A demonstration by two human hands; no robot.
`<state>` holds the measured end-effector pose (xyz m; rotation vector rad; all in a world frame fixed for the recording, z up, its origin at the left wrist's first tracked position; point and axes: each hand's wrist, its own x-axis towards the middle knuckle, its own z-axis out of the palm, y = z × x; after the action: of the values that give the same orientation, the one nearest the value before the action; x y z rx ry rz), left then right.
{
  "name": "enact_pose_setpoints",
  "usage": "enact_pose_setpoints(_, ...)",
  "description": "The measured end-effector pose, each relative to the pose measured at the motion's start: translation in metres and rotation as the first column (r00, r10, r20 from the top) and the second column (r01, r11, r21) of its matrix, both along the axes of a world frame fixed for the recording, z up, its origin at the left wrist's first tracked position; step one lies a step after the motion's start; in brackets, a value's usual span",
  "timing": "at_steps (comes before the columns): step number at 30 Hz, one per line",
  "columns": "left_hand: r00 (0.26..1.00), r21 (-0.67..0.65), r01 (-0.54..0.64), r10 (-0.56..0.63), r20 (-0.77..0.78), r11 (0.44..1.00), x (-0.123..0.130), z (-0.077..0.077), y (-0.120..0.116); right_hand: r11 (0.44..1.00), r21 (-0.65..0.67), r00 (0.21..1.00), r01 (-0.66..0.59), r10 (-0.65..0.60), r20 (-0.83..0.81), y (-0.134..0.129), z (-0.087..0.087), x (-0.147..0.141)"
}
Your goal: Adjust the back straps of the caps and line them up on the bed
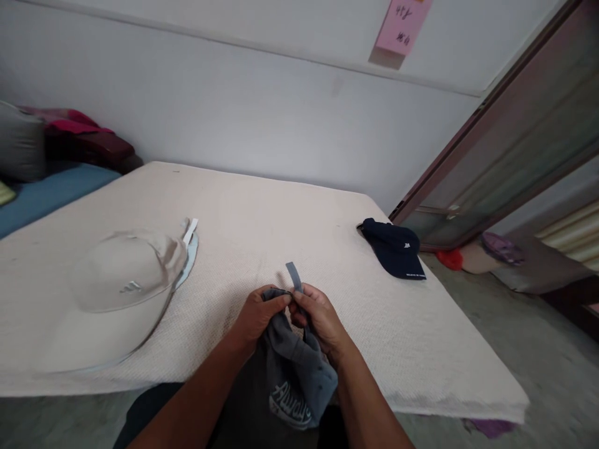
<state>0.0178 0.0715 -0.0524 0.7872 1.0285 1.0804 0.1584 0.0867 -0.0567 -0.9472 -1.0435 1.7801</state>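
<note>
A grey-blue cap [299,368] with white lettering hangs between my hands at the table's front edge. My left hand [259,312] pinches the cap's back edge between thumb and fingers. Close beside it, my right hand [318,312] is closed on the cap's strap, whose loose end [293,274] sticks up above the fingers. The fingertips of both hands nearly meet, and the small part between them is hard to make out.
Pale caps [126,280], seemingly stacked, lie on the left of the white-covered table [262,212]. A navy cap [393,246] rests near the right edge. Behind stands a wall with a pink note [402,26]. A blue seat [56,190] is at far left.
</note>
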Motion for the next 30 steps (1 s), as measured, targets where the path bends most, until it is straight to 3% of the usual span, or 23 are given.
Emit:
enact_pose_setpoints(9,0.997,0.074,-0.021,0.026,-0.066,0.997,0.0012,0.0027,-0.0018,0.995,0.082,0.998,0.060,-0.062,0.020,0.0015,-0.0008,0.0013)
enact_pose_setpoints(20,0.997,0.069,0.038,-0.042,0.057,0.997,0.0009,0.0036,-0.0039,0.998,-0.016,0.988,0.060,-0.062,-0.138,0.0005,0.0040,0.0039)
enact_pose_setpoints(30,0.999,0.014,-0.020,0.020,0.044,1.000,0.0016,0.0003,-0.0017,0.999,0.046,0.999,0.023,-0.022,-0.025,0.0024,0.0022,0.0012)
